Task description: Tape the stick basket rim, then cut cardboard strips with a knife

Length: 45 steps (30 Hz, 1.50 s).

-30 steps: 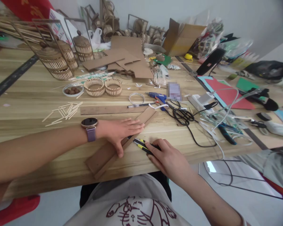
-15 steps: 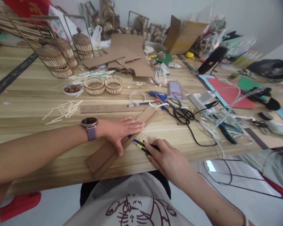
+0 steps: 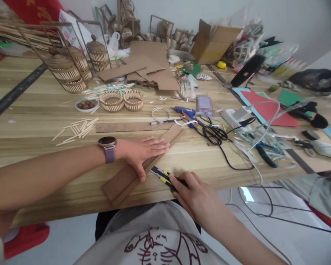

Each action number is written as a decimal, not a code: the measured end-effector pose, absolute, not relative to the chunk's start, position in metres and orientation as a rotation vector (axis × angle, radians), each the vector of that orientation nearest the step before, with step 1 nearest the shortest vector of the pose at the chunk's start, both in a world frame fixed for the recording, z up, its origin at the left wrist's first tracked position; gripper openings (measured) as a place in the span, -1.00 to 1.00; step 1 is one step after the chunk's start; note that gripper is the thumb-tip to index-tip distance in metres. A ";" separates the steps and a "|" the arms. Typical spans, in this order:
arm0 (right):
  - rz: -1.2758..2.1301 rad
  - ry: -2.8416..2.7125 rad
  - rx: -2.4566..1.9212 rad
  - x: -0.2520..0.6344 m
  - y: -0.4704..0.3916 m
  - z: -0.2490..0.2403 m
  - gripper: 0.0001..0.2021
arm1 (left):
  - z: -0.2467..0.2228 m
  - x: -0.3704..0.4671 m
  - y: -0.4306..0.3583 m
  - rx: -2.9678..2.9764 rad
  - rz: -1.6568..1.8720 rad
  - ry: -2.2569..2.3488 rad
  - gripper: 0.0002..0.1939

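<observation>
My left hand [image 3: 143, 152] lies flat with its fingers spread across a brown cardboard strip [image 3: 117, 184], which sits at a slant near the table's front edge. A second narrow strip lies along its lower side, partly covered by my thumb. In my right hand [image 3: 194, 195] is a black and yellow utility knife [image 3: 165, 177], its tip pointing up and left, just right of the strip. Behind them, another flat brown strip [image 3: 127, 127] rests on the table beside a pen [image 3: 165, 122].
Thin wooden sticks [image 3: 81, 129] are scattered at the left, below two small round baskets [image 3: 111, 101] and a bowl of brown balls [image 3: 86, 104]. A blue glue gun [image 3: 189, 112], black cable [image 3: 215, 136] and white power strip [image 3: 235, 119] lie to the right.
My right hand and the knife have shifted slightly down and away from the cardboard's edge. My left hand stays pressed on the strip.
</observation>
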State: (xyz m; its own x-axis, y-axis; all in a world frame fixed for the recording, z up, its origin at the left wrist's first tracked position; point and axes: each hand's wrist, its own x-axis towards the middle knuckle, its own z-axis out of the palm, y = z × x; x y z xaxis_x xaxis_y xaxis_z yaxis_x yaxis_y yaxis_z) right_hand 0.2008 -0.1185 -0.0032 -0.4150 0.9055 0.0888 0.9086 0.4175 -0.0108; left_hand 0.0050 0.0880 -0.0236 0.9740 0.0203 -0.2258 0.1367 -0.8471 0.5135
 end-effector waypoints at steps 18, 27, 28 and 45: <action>0.006 -2.597 -1.673 0.187 -0.119 -0.002 -0.64 | -0.019 0.006 0.087 2.577 -0.311 0.105 0.27; -0.042 -2.630 -1.649 0.185 -0.126 -0.002 -0.64 | -0.012 0.007 0.083 2.591 -0.352 0.142 0.07; -0.021 -2.630 -1.654 0.184 -0.125 -0.001 -0.64 | -0.012 0.007 0.082 2.591 -0.343 0.154 -0.05; -0.109 -2.636 -1.570 0.172 -0.124 -0.001 -0.65 | -0.014 0.006 0.077 2.676 -0.319 0.181 -0.26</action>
State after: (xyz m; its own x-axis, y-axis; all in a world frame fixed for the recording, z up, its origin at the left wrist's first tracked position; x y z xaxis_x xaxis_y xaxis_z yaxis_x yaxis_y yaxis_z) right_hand 0.1717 -0.1244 -0.0006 -0.4748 0.8746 0.0978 0.8797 0.4749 0.0242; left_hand 0.0062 0.0774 -0.0135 0.9649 0.0757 -0.2513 0.1765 -0.8959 0.4077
